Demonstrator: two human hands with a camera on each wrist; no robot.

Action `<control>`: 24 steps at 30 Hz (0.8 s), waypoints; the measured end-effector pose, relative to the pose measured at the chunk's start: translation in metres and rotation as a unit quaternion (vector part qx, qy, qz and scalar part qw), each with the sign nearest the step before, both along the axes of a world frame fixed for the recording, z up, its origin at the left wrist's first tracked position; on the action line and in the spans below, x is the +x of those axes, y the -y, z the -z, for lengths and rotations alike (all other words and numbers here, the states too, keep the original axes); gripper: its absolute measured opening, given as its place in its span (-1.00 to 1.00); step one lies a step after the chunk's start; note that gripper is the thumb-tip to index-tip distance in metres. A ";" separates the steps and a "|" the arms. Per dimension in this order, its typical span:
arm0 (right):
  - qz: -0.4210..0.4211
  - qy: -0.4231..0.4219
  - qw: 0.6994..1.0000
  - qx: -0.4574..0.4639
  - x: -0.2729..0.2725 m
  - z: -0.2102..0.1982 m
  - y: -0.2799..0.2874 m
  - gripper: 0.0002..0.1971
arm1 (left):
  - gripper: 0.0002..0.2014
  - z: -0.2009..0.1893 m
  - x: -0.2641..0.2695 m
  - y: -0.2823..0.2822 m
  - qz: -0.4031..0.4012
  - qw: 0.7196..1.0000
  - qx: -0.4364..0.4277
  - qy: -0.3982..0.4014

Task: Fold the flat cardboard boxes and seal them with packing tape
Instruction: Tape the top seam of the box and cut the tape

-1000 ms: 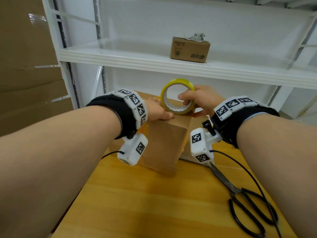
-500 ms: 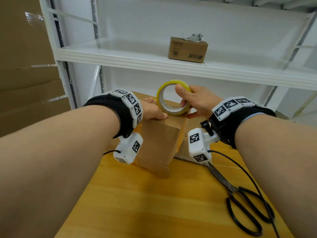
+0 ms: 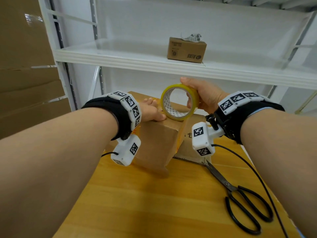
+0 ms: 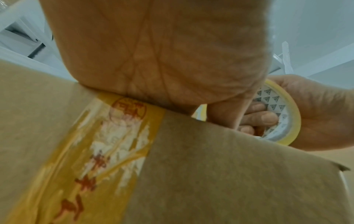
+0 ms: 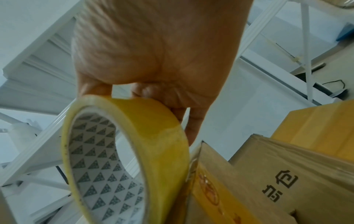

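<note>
A brown cardboard box [image 3: 157,141] stands folded on the wooden table [image 3: 154,206], with an old yellow tape strip [image 4: 107,151] printed in red down one side. My left hand [image 3: 153,112] lies flat on the box's top near its front edge; in the left wrist view the left hand's palm [image 4: 153,60] presses on that edge. My right hand [image 3: 193,95] holds a yellow tape roll [image 3: 180,102] upright just above the box top, thumb on the rim and fingers through the core. From the right wrist, the tape roll [image 5: 134,151] sits against the box corner [image 5: 239,181].
Black scissors [image 3: 240,194] lie on the table to the right, beside a black cable. A white shelf [image 3: 154,62] above carries a small brown box [image 3: 187,50]. Large cardboard cartons [image 3: 25,74] stand at the left. More cardboard [image 5: 316,128] lies behind the box.
My right hand has shifted its hold on the tape roll, from fingers over its top to thumb on the rim and fingers through the core. The left hand has stayed on the box.
</note>
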State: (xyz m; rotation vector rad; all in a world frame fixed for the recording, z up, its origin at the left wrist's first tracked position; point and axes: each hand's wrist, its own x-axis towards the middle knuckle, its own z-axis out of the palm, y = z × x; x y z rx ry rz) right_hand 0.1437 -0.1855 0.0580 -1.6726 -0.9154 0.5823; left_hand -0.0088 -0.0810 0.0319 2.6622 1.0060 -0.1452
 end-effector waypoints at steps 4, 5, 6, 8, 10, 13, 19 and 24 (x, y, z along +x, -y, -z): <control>-0.020 -0.030 0.999 0.020 -0.006 -0.004 -0.003 -0.68 | -0.25 0.000 -0.002 0.002 0.000 1.000 0.007 0.002; -0.019 -0.034 0.999 0.018 -0.007 -0.004 -0.003 -0.70 | -0.25 0.001 -0.002 0.002 0.001 1.000 0.009 0.001; -0.015 -0.033 0.999 0.015 -0.008 -0.005 -0.003 -0.72 | -0.25 0.002 -0.002 0.001 0.003 1.000 0.011 0.001; -0.002 -0.015 1.000 0.010 -0.008 -0.007 -0.002 -0.73 | -0.24 0.004 0.000 -0.002 0.007 1.000 0.023 -0.003; 0.016 0.015 1.000 0.007 -0.006 -0.010 0.000 -0.72 | -0.23 0.005 0.001 -0.004 0.008 0.999 0.037 -0.008; 0.037 0.048 0.998 -0.006 0.000 -0.014 0.005 -0.72 | -0.23 0.007 0.003 -0.005 0.011 0.999 0.039 -0.005; 0.054 0.062 0.996 -0.040 0.012 -0.016 0.017 -0.75 | -0.23 0.008 0.003 -0.006 0.008 0.999 0.034 0.000; 0.060 0.119 0.982 -0.130 0.022 -0.009 0.030 -0.70 | -0.23 0.009 0.005 -0.009 0.011 0.999 0.043 -0.008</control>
